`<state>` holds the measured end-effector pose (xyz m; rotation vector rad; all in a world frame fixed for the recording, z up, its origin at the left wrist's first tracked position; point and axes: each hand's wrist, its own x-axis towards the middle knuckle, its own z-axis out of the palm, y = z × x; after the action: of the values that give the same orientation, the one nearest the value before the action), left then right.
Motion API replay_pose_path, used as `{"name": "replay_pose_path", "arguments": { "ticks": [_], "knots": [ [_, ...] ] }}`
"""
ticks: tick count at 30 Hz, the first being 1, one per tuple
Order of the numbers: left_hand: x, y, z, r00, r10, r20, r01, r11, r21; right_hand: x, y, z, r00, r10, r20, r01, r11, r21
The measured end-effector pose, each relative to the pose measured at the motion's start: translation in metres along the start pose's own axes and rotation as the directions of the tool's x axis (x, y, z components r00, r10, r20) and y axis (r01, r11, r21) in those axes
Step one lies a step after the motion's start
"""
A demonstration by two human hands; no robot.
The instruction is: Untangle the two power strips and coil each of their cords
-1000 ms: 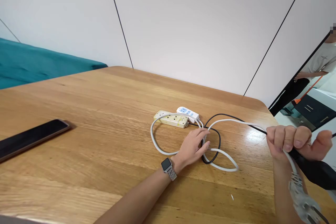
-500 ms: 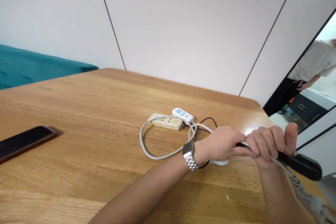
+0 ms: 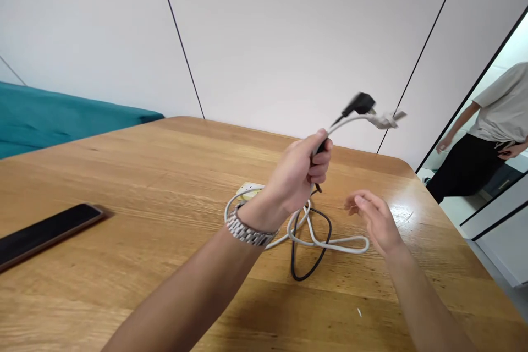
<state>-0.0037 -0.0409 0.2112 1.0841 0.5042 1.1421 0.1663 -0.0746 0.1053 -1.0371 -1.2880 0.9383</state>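
My left hand (image 3: 301,173), with a metal watch band at the wrist, is closed around a black cord and a white cord, raised above the table. Out of its top stick a black plug (image 3: 359,103) and a white plug end (image 3: 388,120), both a little blurred. Below it, the white cable (image 3: 346,246) and the black cable (image 3: 303,276) lie in crossing loops on the wood. A cream power strip (image 3: 248,190) shows partly behind my left wrist. My right hand (image 3: 373,217) hovers by the loops, fingers loosely curled apart, holding nothing.
A dark phone (image 3: 49,231) lies at the left of the wooden table (image 3: 165,176). A teal seat back (image 3: 74,121) and a white panelled wall (image 3: 280,38) border it. Beyond an opening at the right stands a person (image 3: 495,121). A small white scrap (image 3: 359,312) lies near the front.
My left hand has lifted the cord ends up and leftward, and they now point away from me. My right hand has let go of the cords and moved left and opened.
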Motion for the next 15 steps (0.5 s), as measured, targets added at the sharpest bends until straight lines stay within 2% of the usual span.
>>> {"name": "replay_pose_path", "arguments": {
  "ticks": [2, 3, 5, 7, 8, 9, 10, 11, 12, 15],
  "knots": [
    [-0.005, 0.012, -0.001, 0.999, 0.009, -0.044, -0.013, 0.996, -0.086, -0.009, -0.011, -0.001, 0.967, -0.033, 0.253, 0.103, 0.957, -0.272],
    [-0.008, 0.017, -0.002, 0.998, 0.016, -0.068, -0.024, 0.993, -0.118, -0.013, -0.016, -0.001, 0.922, 0.019, 0.386, 0.137, 0.918, -0.372],
    [-0.011, 0.026, -0.003, 0.993, 0.028, -0.115, -0.048, 0.985, -0.166, -0.018, -0.018, 0.003, 0.784, 0.201, 0.587, 0.153, 0.854, -0.497],
    [-0.013, 0.032, -0.004, 0.987, 0.037, -0.159, -0.07, 0.977, -0.201, -0.02, -0.01, 0.011, 0.633, 0.371, 0.679, 0.144, 0.806, -0.575],
    [-0.013, 0.034, -0.005, 0.983, 0.043, -0.176, -0.081, 0.973, -0.216, -0.02, -0.004, 0.015, 0.576, 0.433, 0.694, 0.151, 0.778, -0.61],
    [-0.014, 0.036, -0.005, 0.981, 0.049, -0.189, -0.093, 0.969, -0.231, -0.019, 0.005, 0.02, 0.537, 0.477, 0.696, 0.171, 0.746, -0.643],
    [-0.014, 0.038, -0.006, 0.979, 0.056, -0.197, -0.104, 0.964, -0.244, -0.017, 0.014, 0.024, 0.521, 0.507, 0.686, 0.198, 0.71, -0.676],
    [-0.015, 0.039, -0.007, 0.977, 0.063, -0.201, -0.115, 0.96, -0.256, -0.015, 0.024, 0.027, 0.533, 0.526, 0.663, 0.22, 0.67, -0.709],
    [-0.016, 0.041, -0.008, 0.976, 0.07, -0.204, -0.125, 0.956, -0.267, -0.012, 0.033, 0.028, 0.575, 0.531, 0.622, 0.234, 0.622, -0.747],
    [-0.019, 0.043, -0.013, 0.974, 0.087, -0.209, -0.145, 0.949, -0.281, 0.002, 0.062, 0.018, 0.806, 0.451, 0.382, 0.188, 0.417, -0.889]
  ]
}}
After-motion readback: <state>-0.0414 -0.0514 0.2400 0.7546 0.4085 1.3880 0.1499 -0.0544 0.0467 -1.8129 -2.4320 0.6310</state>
